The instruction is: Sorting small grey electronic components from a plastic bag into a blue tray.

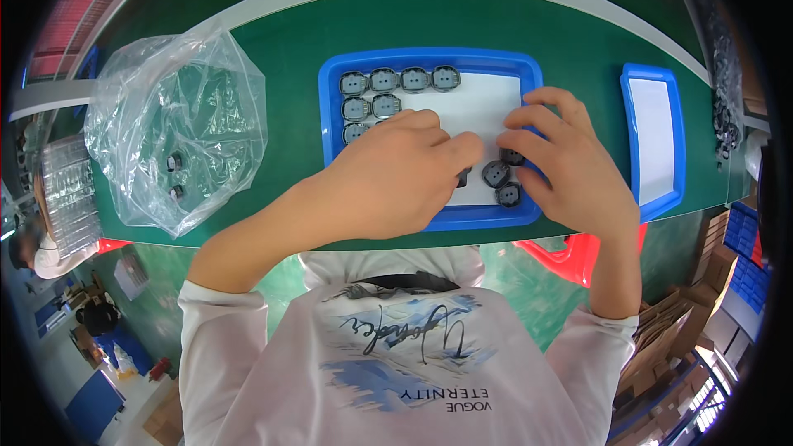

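Observation:
A blue tray (pixel 487 58) lined with a white sheet lies in front of me. Small dark grey rounded parts (pixel 415 79) stand in rows in its far left corner. My left hand (pixel 405 169) reaches over the tray with curled fingers, and a dark grey part (pixel 462 177) shows at its fingertips. That hand covers some of the rows. At the tray's right side, my right hand (pixel 570 161) has its fingers bent and apart. Between its thumb and fingers sits a dark part (pixel 512 156), beside loose parts (pixel 496 173) on the sheet.
A clear plastic bag (pixel 182 124) with a few small dark parts in it lies left on the green table (pixel 289 33). Another blue tray (pixel 679 132) with a white sheet is at the right. Red seat (pixel 570 260) and cardboard boxes (pixel 702 289) are beyond the table edge.

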A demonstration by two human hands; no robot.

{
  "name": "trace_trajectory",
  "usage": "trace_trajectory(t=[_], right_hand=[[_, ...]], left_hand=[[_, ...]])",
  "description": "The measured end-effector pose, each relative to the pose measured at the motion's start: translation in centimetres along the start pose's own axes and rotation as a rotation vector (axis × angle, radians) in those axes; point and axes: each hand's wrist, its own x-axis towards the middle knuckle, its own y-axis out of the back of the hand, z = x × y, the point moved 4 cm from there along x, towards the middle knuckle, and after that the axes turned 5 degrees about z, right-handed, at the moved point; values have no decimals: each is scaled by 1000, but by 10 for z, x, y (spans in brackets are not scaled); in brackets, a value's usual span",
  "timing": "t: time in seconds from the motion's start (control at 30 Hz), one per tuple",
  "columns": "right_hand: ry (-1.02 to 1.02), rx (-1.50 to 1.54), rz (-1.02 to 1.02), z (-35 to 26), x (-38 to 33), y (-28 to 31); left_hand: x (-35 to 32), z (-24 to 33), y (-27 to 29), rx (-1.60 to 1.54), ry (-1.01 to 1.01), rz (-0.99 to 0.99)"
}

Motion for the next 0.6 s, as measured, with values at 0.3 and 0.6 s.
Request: trace_trajectory(t=[0.3,0.6], right_hand=[[-16,-20,98,9,11,-9],[94,-165,138,9,12,-34]], left_hand=[[7,2,3,-132,75,-113],[6,-1,-23,-253,3,-379]])
